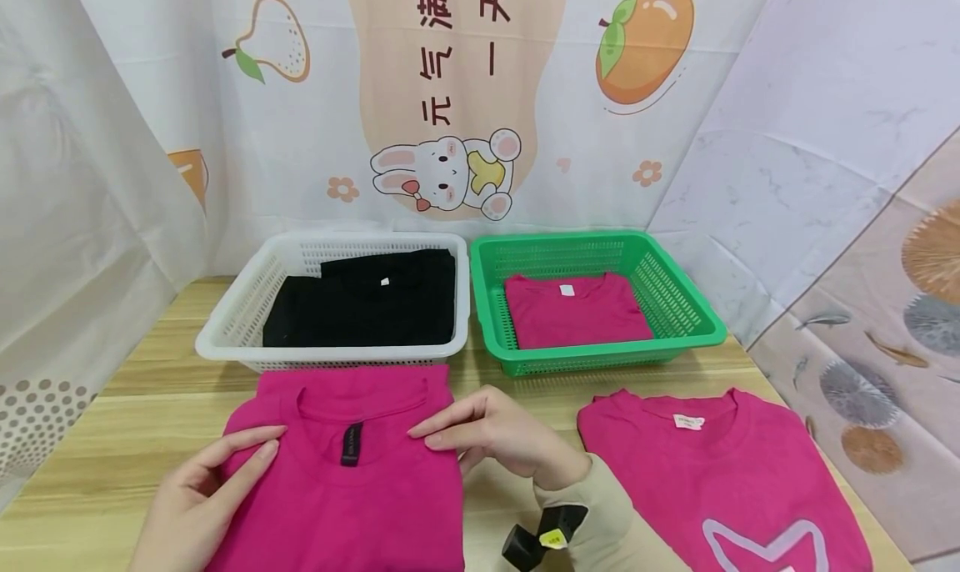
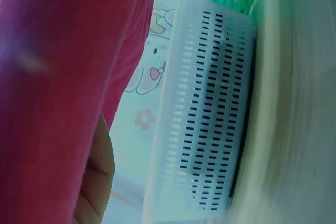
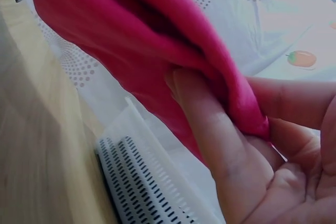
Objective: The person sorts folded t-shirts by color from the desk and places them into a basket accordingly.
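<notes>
A magenta T-shirt (image 1: 375,505) with a black neck label (image 1: 351,444) spans the space between both hands, collar toward the baskets. My left hand (image 1: 191,493) grips its left shoulder; in the left wrist view the cloth (image 2: 63,87) covers most of that hand. At the other shoulder my right hand (image 1: 513,439) pinches the fabric. The right wrist view shows folded layers (image 3: 131,56) caught between thumb and fingers, held up off the table. The lower part of the shirt runs out of the head view.
Behind the shirt stands a white basket (image 1: 330,354) holding folded black shirts (image 1: 360,305). Beside it, a green basket (image 1: 600,355) contains a folded magenta shirt (image 1: 577,318). Another magenta T-shirt (image 1: 705,464) with a pale print lies at right on the wooden table (image 1: 97,455).
</notes>
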`<state>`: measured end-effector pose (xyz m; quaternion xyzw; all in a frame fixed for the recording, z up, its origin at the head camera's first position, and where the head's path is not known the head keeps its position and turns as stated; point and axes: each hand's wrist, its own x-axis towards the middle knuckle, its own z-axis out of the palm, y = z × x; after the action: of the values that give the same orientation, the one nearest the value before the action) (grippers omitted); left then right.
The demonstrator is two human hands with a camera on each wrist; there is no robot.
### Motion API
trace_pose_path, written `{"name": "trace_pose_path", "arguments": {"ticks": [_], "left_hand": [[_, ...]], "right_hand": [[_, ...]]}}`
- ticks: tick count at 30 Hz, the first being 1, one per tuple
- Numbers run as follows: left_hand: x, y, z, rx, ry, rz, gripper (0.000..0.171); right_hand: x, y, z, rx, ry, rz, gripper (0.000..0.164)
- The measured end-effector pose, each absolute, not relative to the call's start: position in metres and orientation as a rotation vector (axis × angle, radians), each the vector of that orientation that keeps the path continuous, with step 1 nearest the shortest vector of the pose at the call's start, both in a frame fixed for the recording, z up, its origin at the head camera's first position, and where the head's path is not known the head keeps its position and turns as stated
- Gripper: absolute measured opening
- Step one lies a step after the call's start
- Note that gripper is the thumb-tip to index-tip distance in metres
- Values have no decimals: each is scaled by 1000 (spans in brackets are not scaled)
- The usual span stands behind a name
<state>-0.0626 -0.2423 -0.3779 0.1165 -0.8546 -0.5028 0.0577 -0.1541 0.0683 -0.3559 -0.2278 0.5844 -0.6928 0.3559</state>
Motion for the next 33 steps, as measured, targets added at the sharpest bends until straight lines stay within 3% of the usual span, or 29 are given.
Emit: {"name": "trace_pose_path", "arguments": {"ticks": [19, 27, 33], "left_hand": [[-61, -211, -360, 354, -2238, -1894, 36], [-62, -195, -349, 362, -2085, -2075, 36], [-65, -185, -346, 213, -1960, -2151, 34]], "right_hand": [[-165, 96, -339, -640, 1547, -1867, 41], [-169, 108, -333, -602, 1609, -1966, 22], [-169, 114, -327, -533, 1666, -2051, 28]]}}
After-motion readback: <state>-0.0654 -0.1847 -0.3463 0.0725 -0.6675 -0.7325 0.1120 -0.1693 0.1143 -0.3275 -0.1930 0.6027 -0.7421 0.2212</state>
